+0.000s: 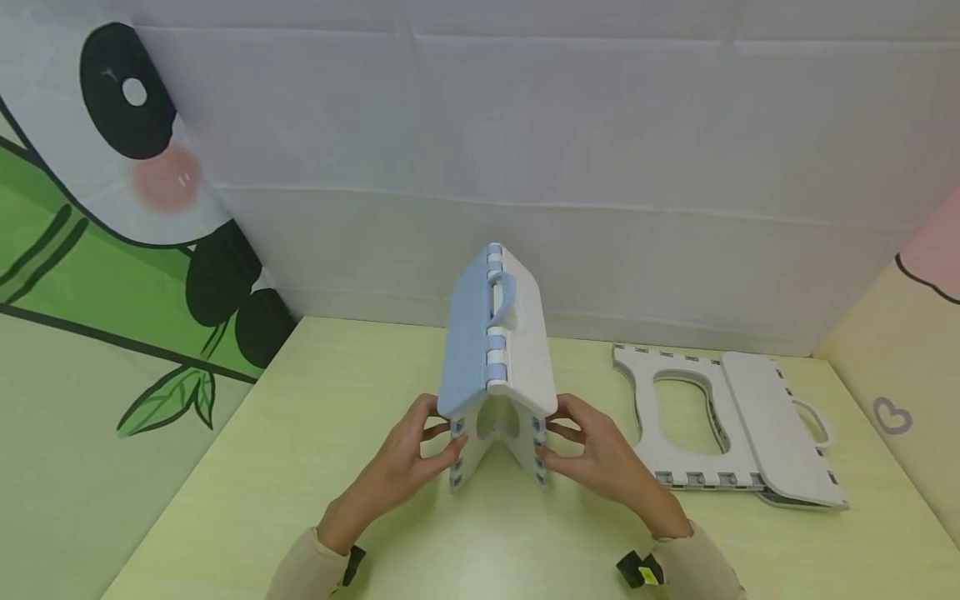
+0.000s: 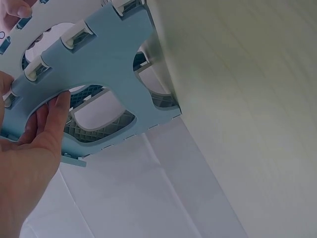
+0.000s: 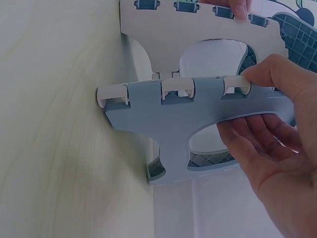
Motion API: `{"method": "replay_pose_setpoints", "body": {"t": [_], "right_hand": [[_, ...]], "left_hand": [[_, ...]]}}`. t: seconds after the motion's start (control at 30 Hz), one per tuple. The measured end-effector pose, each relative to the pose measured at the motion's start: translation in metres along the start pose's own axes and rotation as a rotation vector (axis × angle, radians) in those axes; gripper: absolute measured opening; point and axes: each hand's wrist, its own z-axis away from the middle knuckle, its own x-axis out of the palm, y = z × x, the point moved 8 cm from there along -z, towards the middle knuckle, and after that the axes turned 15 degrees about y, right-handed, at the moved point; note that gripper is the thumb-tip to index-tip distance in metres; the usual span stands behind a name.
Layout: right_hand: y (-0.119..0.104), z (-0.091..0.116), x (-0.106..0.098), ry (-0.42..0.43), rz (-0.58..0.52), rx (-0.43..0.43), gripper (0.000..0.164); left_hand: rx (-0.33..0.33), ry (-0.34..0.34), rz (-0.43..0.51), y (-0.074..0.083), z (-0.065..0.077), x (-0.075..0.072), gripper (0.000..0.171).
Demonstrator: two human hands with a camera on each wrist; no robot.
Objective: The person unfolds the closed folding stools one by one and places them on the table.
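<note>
A folding step stool stands half folded on the table, its top bent into a peak with a light blue half (image 1: pixel 467 342) and a white half (image 1: pixel 531 342). A small blue loop handle (image 1: pixel 506 300) sits at the hinge line. My left hand (image 1: pixel 401 467) grips the left leg panel, thumb on its front edge; in the left wrist view its fingers (image 2: pixel 60 111) reach into the panel's cut-out. On the other side my right hand (image 1: pixel 600 454) holds the right leg panel (image 3: pixel 173 131), thumb on the hinged edge, fingers behind the cut-out. The leg panels angle inward between both hands.
A second folding stool (image 1: pixel 772 417), white and grey and folded flat, lies to the right on the pale yellow table (image 1: pixel 360 367). Behind the table hangs a light cloth backdrop (image 1: pixel 337 250). Printed cloth (image 1: pixel 45 467) borders the left side.
</note>
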Motion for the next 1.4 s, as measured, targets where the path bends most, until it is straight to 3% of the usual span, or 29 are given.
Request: {"method": "replay_pose_setpoints", "body": {"t": [1.4], "right_hand": [[0.006, 0.002, -0.013, -0.022, -0.010, 0.003, 0.054]], "left_hand": [[0.037, -0.029, -0.014, -0.005, -0.001, -0.006, 0.043]]}}
